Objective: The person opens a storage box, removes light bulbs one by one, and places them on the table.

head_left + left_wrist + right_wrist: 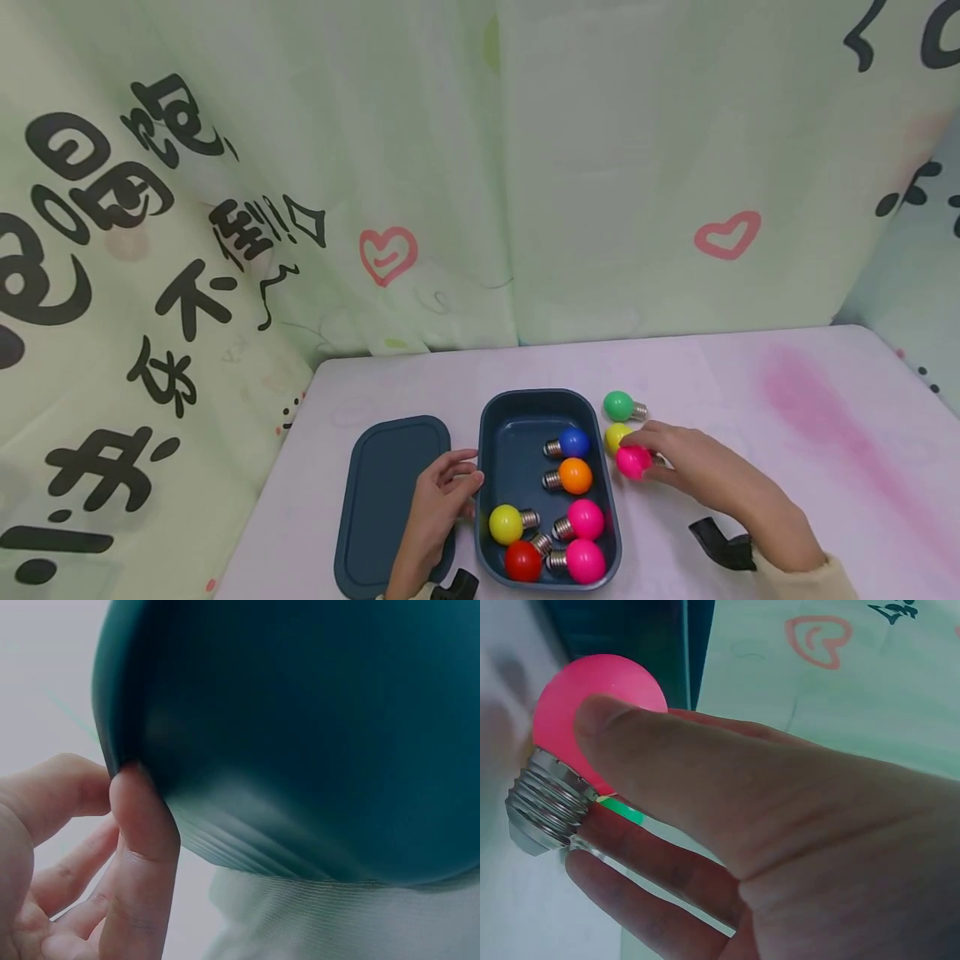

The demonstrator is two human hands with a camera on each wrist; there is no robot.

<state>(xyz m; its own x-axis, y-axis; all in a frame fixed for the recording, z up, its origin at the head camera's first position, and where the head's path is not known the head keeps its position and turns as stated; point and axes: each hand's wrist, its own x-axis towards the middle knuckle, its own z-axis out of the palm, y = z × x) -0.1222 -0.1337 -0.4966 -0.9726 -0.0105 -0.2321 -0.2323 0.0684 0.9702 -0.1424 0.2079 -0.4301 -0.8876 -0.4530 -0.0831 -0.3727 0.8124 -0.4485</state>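
Observation:
My right hand holds a pink light bulb just outside the right wall of a dark blue rectangular container. In the right wrist view the thumb presses on the bulb's round pink globe, and its silver screw base sticks out past the fingers. At the container's left side, my left hand pinches the rim between thumb and finger. Inside the container lie a blue bulb, an orange bulb, a yellow bulb, a red bulb and two pink bulbs.
Right of the container, a green bulb lies on the table, with another yellow bulb partly hidden behind the right hand. A flat dark blue lid lies to the left, under the left forearm. Printed curtains hang behind the table.

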